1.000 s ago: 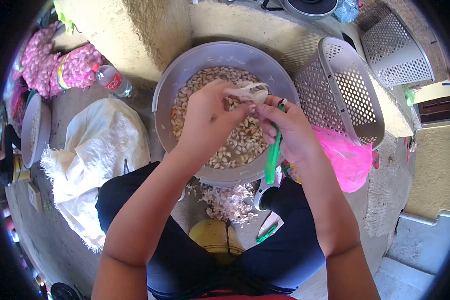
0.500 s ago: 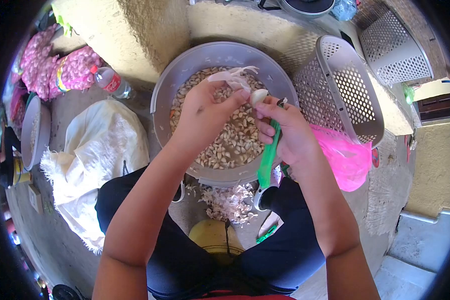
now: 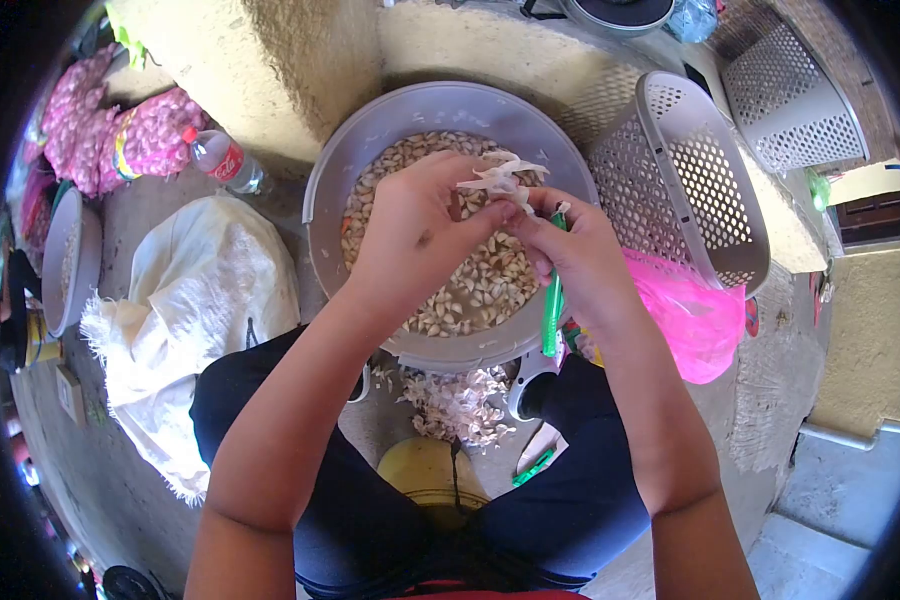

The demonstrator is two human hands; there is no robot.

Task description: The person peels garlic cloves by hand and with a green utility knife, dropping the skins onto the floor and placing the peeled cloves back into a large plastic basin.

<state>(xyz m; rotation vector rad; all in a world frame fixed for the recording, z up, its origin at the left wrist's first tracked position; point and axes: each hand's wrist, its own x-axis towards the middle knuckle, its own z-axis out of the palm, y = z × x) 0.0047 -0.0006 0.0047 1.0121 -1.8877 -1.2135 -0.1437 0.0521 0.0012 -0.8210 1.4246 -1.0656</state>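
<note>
My left hand (image 3: 425, 220) is closed, thumb and fingers pinching papery white garlic skin (image 3: 503, 182) over the tub. My right hand (image 3: 588, 262) meets it at the fingertips. It is wrapped round a green utility knife (image 3: 553, 318), whose handle points down toward my knee. A garlic clove between the fingertips is mostly hidden. Below both hands stands a large grey tub (image 3: 342, 150) holding many garlic cloves (image 3: 480, 290) in water.
Peeled skins (image 3: 460, 405) lie on the floor before a yellow container (image 3: 430, 472). A perforated basket (image 3: 635, 165) and pink plastic bag (image 3: 685, 315) stand right. A white sack (image 3: 205, 270), cola bottle (image 3: 225, 160) and pink net bags (image 3: 160, 135) are left.
My hands have come together at the fingertips. The white clove seen between my right fingers is now mostly covered. The green knife has turned and looks narrower.
</note>
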